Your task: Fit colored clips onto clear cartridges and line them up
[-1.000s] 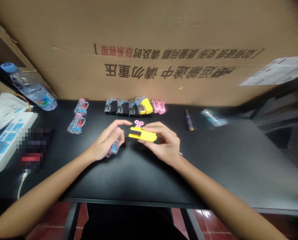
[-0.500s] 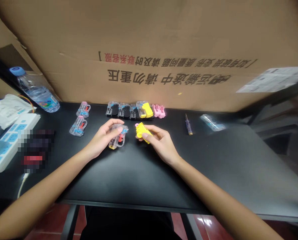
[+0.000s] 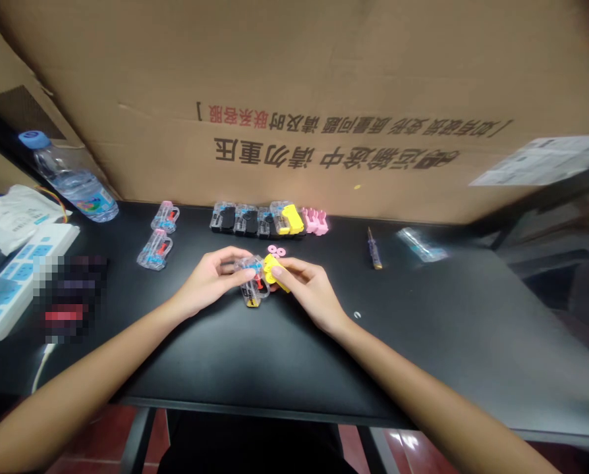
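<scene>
Head view: left hand (image 3: 210,280) presses clear shell (image 3: 253,287) against right hand's (image 3: 311,289) yellow part (image 3: 273,271).

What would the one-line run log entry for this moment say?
left hand: holds clear plastic piece | right hand: holds yellow piece against it | pink rings: on black table behind hands

Single head-worn view, looking forward and down over black desk (image 3: 423,329) from close above, facing cardboard wall (image 3: 324,66) behind.
</scene>
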Tool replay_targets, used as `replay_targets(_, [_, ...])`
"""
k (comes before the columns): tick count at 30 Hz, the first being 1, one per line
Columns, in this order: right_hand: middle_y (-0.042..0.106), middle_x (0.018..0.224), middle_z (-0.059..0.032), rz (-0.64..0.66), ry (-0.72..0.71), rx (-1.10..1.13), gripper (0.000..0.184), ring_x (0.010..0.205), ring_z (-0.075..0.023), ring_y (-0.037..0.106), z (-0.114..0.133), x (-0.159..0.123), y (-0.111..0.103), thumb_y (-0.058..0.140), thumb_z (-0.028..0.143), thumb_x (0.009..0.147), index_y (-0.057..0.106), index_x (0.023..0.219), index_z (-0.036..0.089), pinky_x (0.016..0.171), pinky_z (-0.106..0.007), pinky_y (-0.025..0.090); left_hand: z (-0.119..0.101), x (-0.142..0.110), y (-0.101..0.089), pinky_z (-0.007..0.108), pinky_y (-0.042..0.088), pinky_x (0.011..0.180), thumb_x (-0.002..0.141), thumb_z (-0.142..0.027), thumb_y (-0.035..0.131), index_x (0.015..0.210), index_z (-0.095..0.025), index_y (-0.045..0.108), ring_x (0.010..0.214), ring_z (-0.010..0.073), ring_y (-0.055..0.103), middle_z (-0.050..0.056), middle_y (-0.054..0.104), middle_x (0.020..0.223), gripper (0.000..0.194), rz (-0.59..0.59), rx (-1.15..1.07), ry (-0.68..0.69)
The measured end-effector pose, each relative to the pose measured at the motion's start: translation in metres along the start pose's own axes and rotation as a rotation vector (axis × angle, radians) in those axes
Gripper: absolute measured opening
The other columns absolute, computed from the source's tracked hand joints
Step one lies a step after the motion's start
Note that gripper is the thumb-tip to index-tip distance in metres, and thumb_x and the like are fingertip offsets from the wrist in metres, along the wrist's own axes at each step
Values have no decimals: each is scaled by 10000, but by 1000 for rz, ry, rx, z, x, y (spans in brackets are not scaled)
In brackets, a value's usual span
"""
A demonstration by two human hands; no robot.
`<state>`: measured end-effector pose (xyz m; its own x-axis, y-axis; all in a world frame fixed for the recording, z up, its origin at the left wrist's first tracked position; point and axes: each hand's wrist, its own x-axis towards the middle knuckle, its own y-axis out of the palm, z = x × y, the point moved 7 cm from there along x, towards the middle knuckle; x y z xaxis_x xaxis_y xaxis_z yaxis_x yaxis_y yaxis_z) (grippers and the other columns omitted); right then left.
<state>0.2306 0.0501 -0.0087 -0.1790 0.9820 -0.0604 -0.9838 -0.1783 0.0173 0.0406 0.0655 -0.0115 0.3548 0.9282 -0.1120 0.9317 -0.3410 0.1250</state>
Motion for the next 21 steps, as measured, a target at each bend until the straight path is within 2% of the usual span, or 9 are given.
replay_targets(4, [843, 924, -67, -36, -16, -43, 420, 824, -252, 774, 1, -3, 1, 849, 589, 843, 882, 1017, 208, 841, -417, 657, 6, 1, -1, 352, 663, 813, 766, -392, 951, 1115, -158, 722, 918, 208, 783, 100, 782, 1173, 479, -48, -51, -43])
replay_targets(9, [854, 1018, -82, -77, -7, -39, 449, 806, -263, 788, -4, -5, 1, 822, 577, 875, 866, 1117, 201, 796, -423, 670, 6, 0, -1, 331, 664, 811, 682, -377, 1008, 1051, -149, 708, 876, 201, 790, 84, 804, 1065, 527, -83, -29, -28])
replay_targets(13, [840, 1147, -101, -163, -92, -120, 445, 1027, -295, 791, -4, -7, -3, 805, 571, 896, 843, 1126, 191, 958, -438, 639, 4, -1, 0, 333, 666, 806, 629, -373, 1036, 1022, -142, 702, 869, 212, 799, 92, 817, 1038, 566, -115, -17, -21])
replay_targets(15, [830, 1181, -107, -170, -112, -113, 453, 1076, -285, 783, -6, -7, -3, 786, 570, 916, 816, 1160, 190, 992, -426, 626, 4, -1, -1, 349, 676, 805, 651, -393, 1025, 1026, -143, 695, 866, 212, 801, 89, 816, 1043, 559, -135, -51, -39])
replay_targets(18, [829, 1157, -111, -118, -97, -57, 468, 1029, -262, 793, -11, -6, 2, 774, 578, 930, 773, 1195, 192, 932, -393, 645, 4, 0, -4, 386, 688, 856, 718, -416, 990, 1059, -151, 690, 911, 218, 805, 80, 811, 1065, 526, -149, -99, -46])
replay_targets(21, [830, 1133, -115, -81, -91, -46, 496, 1006, -256, 794, -13, -5, 5, 784, 588, 920, 752, 1208, 185, 902, -380, 653, 7, 1, -4, 405, 674, 944, 773, -422, 957, 1156, -164, 709, 1016, 226, 796, 100, 796, 1178, 525, -106, -124, -49])
